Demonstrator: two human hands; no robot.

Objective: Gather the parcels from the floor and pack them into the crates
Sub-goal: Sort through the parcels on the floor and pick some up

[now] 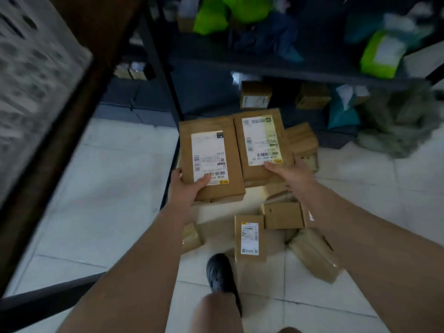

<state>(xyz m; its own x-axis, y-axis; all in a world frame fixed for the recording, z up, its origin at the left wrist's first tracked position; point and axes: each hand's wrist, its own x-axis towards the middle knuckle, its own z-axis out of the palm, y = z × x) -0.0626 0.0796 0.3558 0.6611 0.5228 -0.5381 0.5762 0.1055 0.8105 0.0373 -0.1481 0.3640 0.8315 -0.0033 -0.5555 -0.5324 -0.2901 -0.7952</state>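
Observation:
My left hand (186,188) grips the near edge of a brown cardboard parcel (211,140) with a white label, thumb on top. My right hand (292,175) holds a second labelled brown parcel (242,145) beside it, thumb on its label. Both parcels are lifted above the floor, side by side. Below them several more brown parcels lie on the white tiles, one with a white label (249,237) near my foot and another plain box (282,215). A grey perforated crate (31,75) fills the upper left, blurred.
A dark metal rack (276,68) stands ahead with green bags (216,18), teal bags and boxes on and under it. Its upright post (163,73) is left of the parcels. My black shoe (222,276) is on the tiles. A grey cloth heap (398,126) lies at right.

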